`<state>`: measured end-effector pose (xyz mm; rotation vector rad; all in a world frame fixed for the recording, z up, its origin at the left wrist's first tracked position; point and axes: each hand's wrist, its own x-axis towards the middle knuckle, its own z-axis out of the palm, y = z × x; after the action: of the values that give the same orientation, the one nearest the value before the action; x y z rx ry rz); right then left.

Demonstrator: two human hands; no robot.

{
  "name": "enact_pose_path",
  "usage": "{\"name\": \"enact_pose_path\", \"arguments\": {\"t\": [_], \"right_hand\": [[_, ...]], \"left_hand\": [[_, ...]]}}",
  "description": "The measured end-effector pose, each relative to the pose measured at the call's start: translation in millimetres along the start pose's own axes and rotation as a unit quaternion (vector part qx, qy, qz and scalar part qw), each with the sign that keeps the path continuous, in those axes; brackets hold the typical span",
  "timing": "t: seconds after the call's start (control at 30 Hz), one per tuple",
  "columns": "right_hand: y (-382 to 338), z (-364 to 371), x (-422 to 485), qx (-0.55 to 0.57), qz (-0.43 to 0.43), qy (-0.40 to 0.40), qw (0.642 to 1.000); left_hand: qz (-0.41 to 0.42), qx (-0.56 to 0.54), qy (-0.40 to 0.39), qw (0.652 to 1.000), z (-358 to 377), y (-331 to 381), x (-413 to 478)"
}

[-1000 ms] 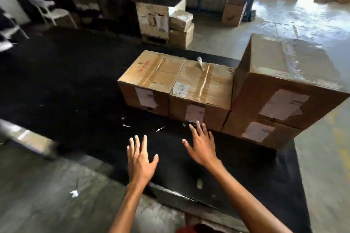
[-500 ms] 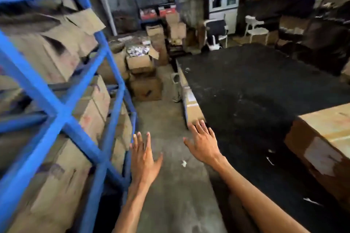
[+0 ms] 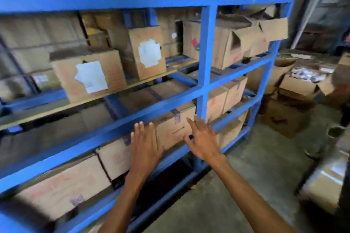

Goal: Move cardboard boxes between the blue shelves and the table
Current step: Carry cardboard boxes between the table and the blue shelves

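Cardboard boxes (image 3: pixel 91 79): stocked on every tier of the blue shelves (image 3: pixel 204 43); two on the middle tier bear white labels. Open floor carton (image 3: pixel 301 86), right: small pale items, blurred. Left hand (image 3: pixel 144 145), right hand (image 3: pixel 204 142): fingers spread, holding nothing, in front of a lower-tier box (image 3: pixel 174 130).

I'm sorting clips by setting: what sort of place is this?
Probably a warehouse or stockroom: tall blue shelves are packed with cardboard boxes, and more open boxes are stacked on the bare concrete floor beside them.
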<state>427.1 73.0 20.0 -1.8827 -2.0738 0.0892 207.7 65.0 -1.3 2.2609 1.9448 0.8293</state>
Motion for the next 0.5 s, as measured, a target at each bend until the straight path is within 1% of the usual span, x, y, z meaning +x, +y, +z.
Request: {"name": "enact_pose_path", "arguments": {"t": [0.13, 0.23, 0.4, 0.5], "right_hand": [[-63.1, 3.8, 30.3, 0.043, -0.108, -0.016, 0.993], [-109.4, 6.7, 57.7, 0.046, -0.166, -0.017, 0.985], [-172.3, 12.2, 111.8, 0.073, -0.209, -0.042, 0.974], [-194.6, 19.1, 155.1, 0.093, -0.220, -0.034, 0.970]], "left_hand": [[-0.089, 0.005, 0.048, 0.995, -43.1, -44.9, -20.1], [-0.140, -0.007, 0.085, 0.987, -70.7, -75.3, -25.0], [-0.200, -0.038, 0.129, 0.970, -99.9, -126.6, -8.5], [-0.221, -0.042, 0.143, 0.964, -109.7, -157.2, 20.2]]}}
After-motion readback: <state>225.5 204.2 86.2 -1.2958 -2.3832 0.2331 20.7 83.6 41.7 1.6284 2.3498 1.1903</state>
